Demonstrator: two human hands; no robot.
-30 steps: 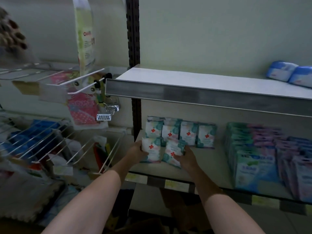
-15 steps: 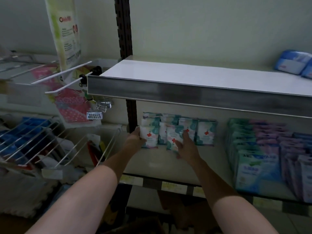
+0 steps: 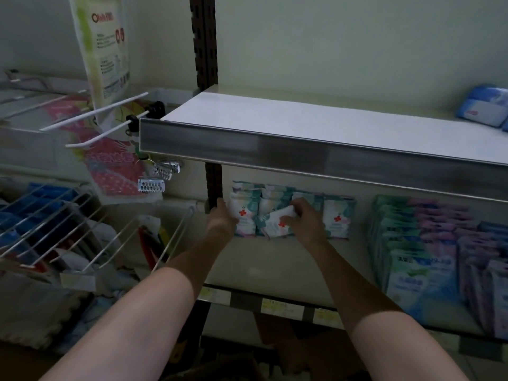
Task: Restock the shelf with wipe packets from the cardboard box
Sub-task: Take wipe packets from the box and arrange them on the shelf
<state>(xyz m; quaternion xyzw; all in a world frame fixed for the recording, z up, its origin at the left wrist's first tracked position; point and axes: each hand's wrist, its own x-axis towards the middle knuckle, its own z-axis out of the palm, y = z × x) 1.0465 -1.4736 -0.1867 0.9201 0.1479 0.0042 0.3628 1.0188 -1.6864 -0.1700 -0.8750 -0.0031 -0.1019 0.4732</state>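
— Shelving fills our view: an upper shelf [image 3: 302,125] with a steel front edge runs across the frame, and below it the lower shelf [image 3: 275,259] where we are working, against a pale back wall.

— What do we see to either side?

— At far left, wire racks [image 3: 49,215] hold blue and red goods, with a tall hanging bag [image 3: 101,45] above them. On the right of the lower shelf stand rows of green and purple packs [image 3: 428,254]. A blue pack [image 3: 483,108] lies at the far right of the upper shelf.

— And the wipe packets?

— A row of wipe packets [image 3: 336,215], white and teal with a red cross, stands at the far left end of the lower shelf, against the back wall, just right of the dark upright post [image 3: 206,50].

— How do our hands stand?

— Our left hand [image 3: 222,218] grips the leftmost packet [image 3: 243,213] at its left edge, fingers curled round it; that packet stands upright. Our right hand [image 3: 305,221] pinches a tilted packet [image 3: 275,220] by its upper right corner, the packet leaning left, in front of the row and touching the leftmost packet. Both forearms reach in from the near edge.

— Is the cardboard box in view?

— Something brown sits low beneath the shelf, near the bottom of the frame, but it is too dark for us to tell what it is.
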